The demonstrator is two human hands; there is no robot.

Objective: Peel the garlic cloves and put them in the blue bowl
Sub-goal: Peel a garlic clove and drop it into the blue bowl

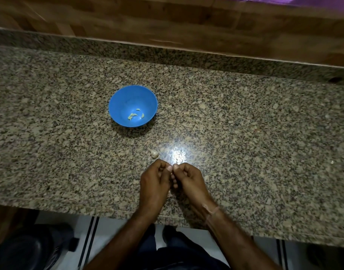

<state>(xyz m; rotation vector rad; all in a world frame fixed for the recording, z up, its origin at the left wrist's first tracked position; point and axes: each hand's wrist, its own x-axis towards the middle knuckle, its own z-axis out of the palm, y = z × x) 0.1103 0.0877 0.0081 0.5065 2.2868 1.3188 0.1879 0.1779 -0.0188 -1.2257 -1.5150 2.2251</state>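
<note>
- blue bowl (120,98) sits upright on the speckled granite table (255,133), and it's my landmark for everything else
- inside the bowl, down at the bottom, there are a few small pale peeled garlic cloves (133,115), three or four pieces; can't count them better than that
- one more garlic clove (154,153) lies loose on the table nearer the person than the bowl and a bit to its right, well apart from it and looking like it's got skin on
- both hands are nearer still than that clove, just short of touching it
- left hand (154,181) and right hand (188,180) are bunched up against each other, fingers curled in, thumb tips meeting at the top
- whatever they're pinching between them is hidden, so honestly I can't tell what's in there
- thin band (213,213) round the right wrist
- bright glare spot (177,154) on the table right of the loose clove, on the near side of the bowl
- wooden wall panel (167,20) runs along the table's far edge, behind the bowl
- something purple (303,0) past the bowl at far right, too blurry to name
</note>
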